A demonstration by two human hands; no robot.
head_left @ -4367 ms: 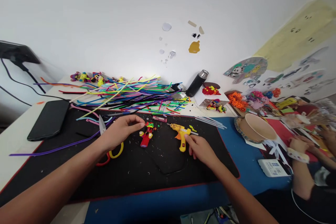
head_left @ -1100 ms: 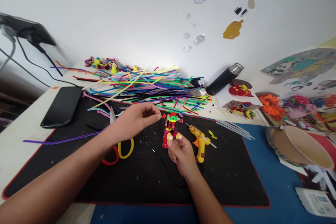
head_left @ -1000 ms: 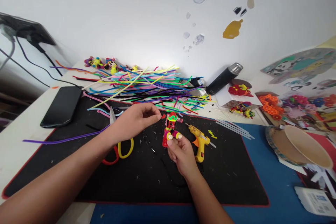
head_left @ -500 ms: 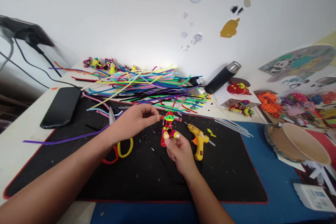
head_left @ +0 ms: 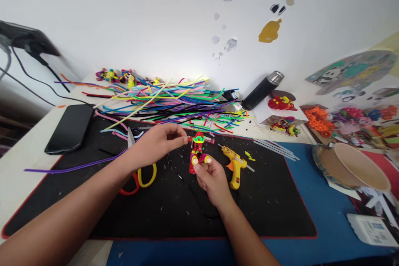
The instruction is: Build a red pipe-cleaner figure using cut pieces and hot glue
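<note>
A small pipe-cleaner figure (head_left: 198,146) in red, with a green band, purple and yellow limbs and pale round ends, stands upright above the mat. My right hand (head_left: 213,181) pinches its lower part between thumb and fingers. At the figure's upper left side, my left hand (head_left: 165,140) has thumb and forefinger pressed together; what lies between their tips is too small to make out. Under my left forearm are scissors (head_left: 147,178) with one red and one yellow handle, partly covered. A yellow glue gun (head_left: 236,167) lies to the right of my right hand.
A heap of coloured pipe cleaners (head_left: 174,97) lies along the wall behind the black mat (head_left: 268,216). A phone (head_left: 71,129) lies at left. Glue sticks (head_left: 276,149), a black flask (head_left: 262,91) and a bowl (head_left: 361,166) are at right. A thin black cord crosses the mat.
The whole view has shifted slightly, so everything appears a little further left. Both hands keep the same hold beside and on the figure.
</note>
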